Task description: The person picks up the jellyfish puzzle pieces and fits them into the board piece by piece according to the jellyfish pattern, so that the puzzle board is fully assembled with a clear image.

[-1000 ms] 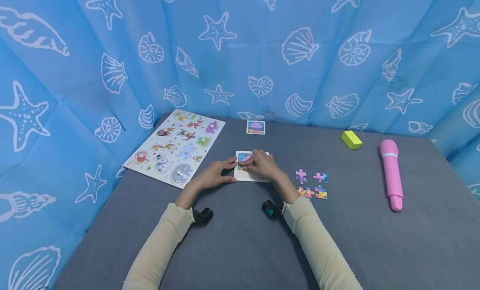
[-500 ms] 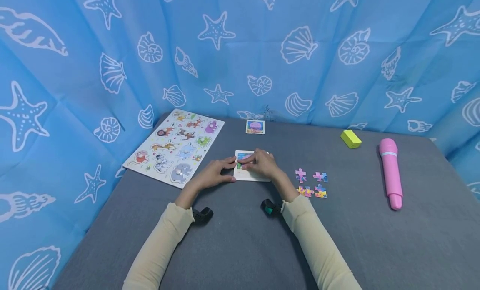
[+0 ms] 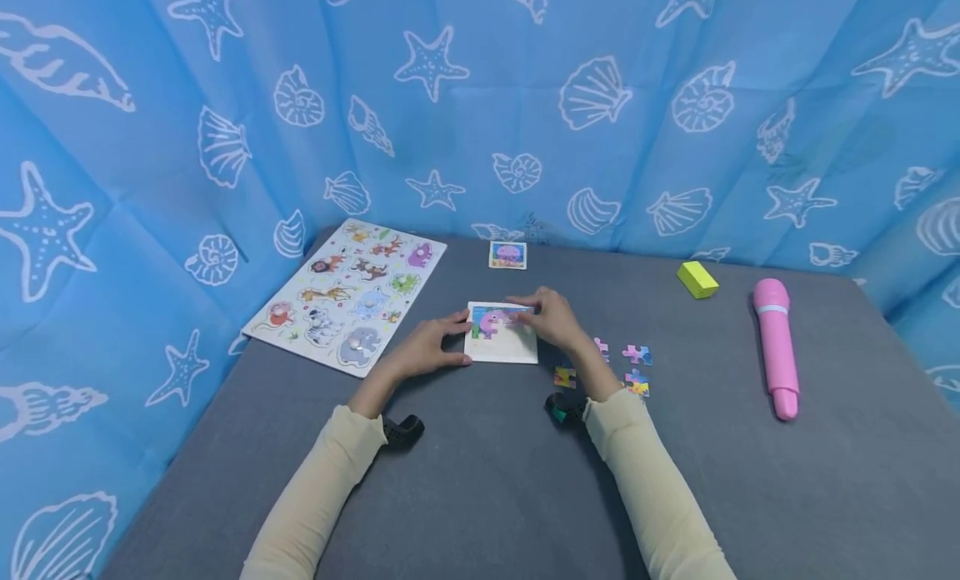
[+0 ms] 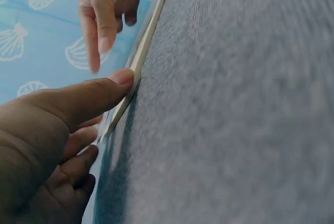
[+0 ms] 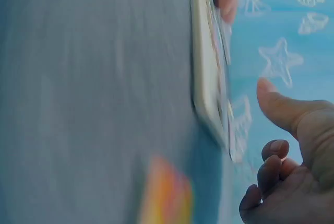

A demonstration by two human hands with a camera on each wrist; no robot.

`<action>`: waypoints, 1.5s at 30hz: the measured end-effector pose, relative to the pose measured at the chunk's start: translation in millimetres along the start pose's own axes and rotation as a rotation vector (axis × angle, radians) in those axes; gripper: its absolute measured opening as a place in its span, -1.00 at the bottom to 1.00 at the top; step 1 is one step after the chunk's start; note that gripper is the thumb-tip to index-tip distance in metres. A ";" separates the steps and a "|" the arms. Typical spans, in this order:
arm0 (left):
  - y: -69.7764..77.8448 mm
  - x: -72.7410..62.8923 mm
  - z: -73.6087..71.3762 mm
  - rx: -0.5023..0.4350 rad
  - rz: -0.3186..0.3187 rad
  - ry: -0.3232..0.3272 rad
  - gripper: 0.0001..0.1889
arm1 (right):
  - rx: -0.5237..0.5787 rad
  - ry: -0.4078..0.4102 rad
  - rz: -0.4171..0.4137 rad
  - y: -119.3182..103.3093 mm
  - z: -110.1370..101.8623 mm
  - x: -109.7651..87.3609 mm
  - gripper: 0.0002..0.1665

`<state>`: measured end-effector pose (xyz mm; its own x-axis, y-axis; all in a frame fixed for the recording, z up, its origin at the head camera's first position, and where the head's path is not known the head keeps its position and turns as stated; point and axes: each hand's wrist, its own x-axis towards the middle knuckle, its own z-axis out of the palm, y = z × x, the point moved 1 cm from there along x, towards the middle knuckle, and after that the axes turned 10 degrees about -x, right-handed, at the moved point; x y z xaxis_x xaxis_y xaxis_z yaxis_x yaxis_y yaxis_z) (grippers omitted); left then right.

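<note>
A small pale puzzle tray [image 3: 501, 353] lies mid-table in the head view. Joined jigsaw pieces [image 3: 491, 322] in its upper part show pink on blue and green; bare tray shows below them. My left hand [image 3: 427, 347] touches the tray's left edge, thumb near the lower corner and fingers higher up. In the left wrist view, the thumb [image 4: 99, 94] lies against that edge. Over the tray's upper right hovers my right hand [image 3: 553, 317], fingers extended to the left. The right wrist view shows its thumb [image 5: 284, 106] apart from the fingers, with nothing between.
Loose jigsaw pieces lie right of the tray, among them a yellow piece [image 3: 565, 377] and a pink-blue piece [image 3: 637, 355]. A picture card [image 3: 507, 255] lies behind. An animal board [image 3: 352, 301] is at left, a yellow block [image 3: 697, 280] and pink toy microphone [image 3: 776, 347] at right.
My right hand has lifted off the pieces and shifted right, uncovering more of the pink picture. A yellow piece now shows left of the right forearm. The left hand stays put.
</note>
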<state>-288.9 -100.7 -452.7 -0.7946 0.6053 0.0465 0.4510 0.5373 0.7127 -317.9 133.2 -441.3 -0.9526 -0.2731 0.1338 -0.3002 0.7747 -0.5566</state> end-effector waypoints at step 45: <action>-2.2 11.3 8.5 -0.066 0.043 -0.082 -0.28 | 0.006 -0.135 0.152 92.9 -75.1 -91.1 -0.59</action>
<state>-295.4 -90.1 -459.7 -0.7382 0.6742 0.0228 0.4542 0.4719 0.7557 -262.7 272.9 -443.7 -0.9717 -0.2278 -0.0630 -0.1531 0.8095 -0.5668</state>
